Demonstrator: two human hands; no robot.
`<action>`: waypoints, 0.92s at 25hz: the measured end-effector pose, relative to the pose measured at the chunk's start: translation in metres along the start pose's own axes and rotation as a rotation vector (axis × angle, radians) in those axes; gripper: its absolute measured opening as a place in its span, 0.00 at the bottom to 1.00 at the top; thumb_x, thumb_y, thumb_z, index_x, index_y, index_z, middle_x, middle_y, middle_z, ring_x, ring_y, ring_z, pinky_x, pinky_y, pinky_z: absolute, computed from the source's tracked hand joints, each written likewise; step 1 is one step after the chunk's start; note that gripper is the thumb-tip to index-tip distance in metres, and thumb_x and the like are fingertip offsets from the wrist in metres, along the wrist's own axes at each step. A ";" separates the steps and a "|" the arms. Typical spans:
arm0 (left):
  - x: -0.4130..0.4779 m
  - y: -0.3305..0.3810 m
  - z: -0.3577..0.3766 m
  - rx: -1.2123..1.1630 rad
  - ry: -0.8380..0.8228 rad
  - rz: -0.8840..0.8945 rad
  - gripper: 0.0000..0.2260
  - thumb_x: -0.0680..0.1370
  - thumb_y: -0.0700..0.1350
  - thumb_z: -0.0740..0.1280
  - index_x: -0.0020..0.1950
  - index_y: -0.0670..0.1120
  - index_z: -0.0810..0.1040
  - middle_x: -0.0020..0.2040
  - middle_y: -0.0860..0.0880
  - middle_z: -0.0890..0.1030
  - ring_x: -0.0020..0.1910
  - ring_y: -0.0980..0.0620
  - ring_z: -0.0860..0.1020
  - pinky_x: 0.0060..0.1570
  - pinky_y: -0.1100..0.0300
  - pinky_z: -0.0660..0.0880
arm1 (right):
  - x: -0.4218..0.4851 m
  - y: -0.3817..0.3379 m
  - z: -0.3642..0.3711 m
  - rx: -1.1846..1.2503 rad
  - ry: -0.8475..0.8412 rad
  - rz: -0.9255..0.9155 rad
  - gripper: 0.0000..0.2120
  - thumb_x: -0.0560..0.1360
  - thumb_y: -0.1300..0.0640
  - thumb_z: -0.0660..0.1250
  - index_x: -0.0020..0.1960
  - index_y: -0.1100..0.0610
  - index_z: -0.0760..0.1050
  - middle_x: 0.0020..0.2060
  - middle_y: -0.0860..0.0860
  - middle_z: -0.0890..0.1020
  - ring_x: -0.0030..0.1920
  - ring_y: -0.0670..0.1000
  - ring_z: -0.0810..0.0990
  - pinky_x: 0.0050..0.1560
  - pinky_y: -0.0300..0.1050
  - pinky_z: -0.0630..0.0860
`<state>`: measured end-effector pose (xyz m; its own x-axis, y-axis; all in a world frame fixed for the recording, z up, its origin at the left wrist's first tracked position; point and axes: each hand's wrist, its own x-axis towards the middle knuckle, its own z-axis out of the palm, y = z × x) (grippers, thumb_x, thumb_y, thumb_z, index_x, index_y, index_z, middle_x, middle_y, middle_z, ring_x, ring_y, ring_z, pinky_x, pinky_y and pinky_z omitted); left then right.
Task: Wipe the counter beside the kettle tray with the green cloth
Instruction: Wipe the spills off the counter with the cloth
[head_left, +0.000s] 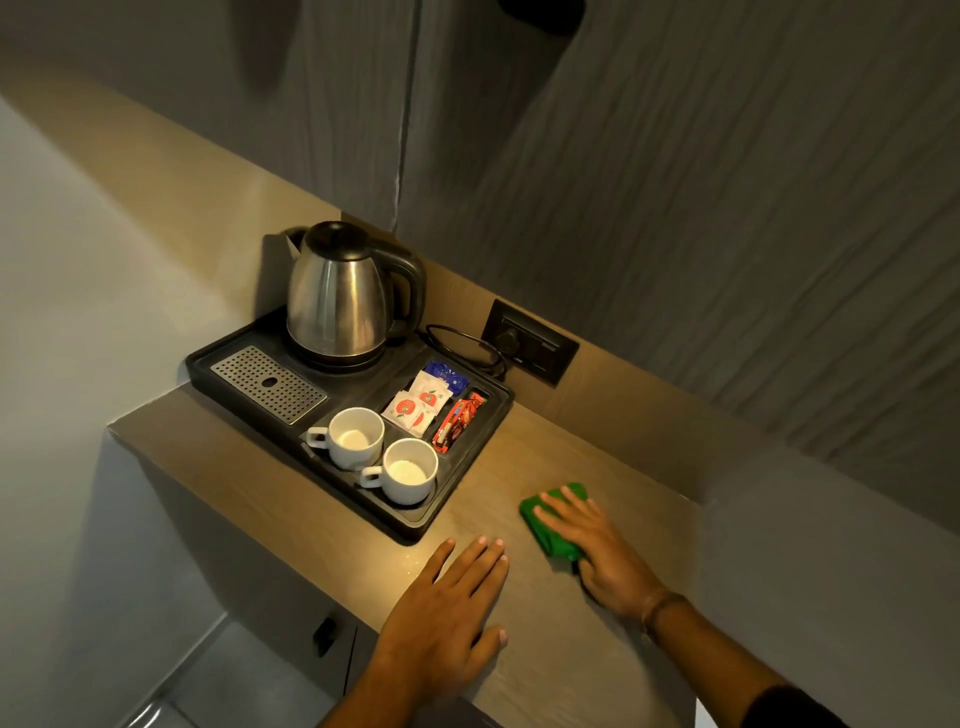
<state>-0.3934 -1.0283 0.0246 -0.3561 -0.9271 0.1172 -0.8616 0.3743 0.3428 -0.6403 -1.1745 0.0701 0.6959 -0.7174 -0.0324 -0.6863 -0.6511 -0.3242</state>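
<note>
A folded green cloth (546, 525) lies on the wooden counter (519, 467) just right of the black kettle tray (452, 499). My right hand (597, 551) presses flat on the cloth, fingers spread over it and pointing toward the tray. My left hand (447, 608) rests palm down on the counter near its front edge, below the tray's near corner, holding nothing. A steel kettle (337, 301) stands at the back of the tray.
The tray also holds two white cups (374, 452), a perforated metal drip plate (270, 384) and sachets (426, 405). A black cord (467, 348) runs from the kettle to a wall socket (530, 343). Walls close in behind and at the right.
</note>
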 end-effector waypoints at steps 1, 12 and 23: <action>0.000 0.000 0.000 -0.004 -0.002 0.002 0.33 0.84 0.64 0.51 0.84 0.48 0.50 0.85 0.49 0.49 0.82 0.52 0.42 0.80 0.42 0.41 | 0.001 0.001 -0.006 0.008 0.046 0.117 0.46 0.68 0.77 0.59 0.80 0.45 0.59 0.80 0.45 0.57 0.82 0.55 0.49 0.81 0.58 0.42; -0.001 -0.001 -0.005 0.031 -0.050 0.024 0.34 0.84 0.64 0.47 0.84 0.47 0.44 0.85 0.48 0.44 0.82 0.49 0.39 0.78 0.42 0.41 | -0.058 -0.029 -0.002 0.015 0.117 0.394 0.44 0.71 0.74 0.60 0.81 0.47 0.53 0.82 0.48 0.53 0.82 0.56 0.47 0.81 0.59 0.42; 0.001 -0.003 -0.003 0.063 -0.073 0.026 0.34 0.84 0.62 0.50 0.84 0.44 0.48 0.85 0.45 0.48 0.83 0.46 0.43 0.79 0.39 0.46 | -0.112 -0.070 0.021 0.022 0.214 0.531 0.41 0.73 0.70 0.61 0.81 0.47 0.54 0.82 0.49 0.55 0.82 0.56 0.48 0.81 0.63 0.45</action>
<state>-0.3905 -1.0302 0.0261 -0.4020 -0.9139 0.0562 -0.8720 0.4008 0.2810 -0.6662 -1.0434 0.0762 0.1967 -0.9805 -0.0045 -0.9241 -0.1838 -0.3351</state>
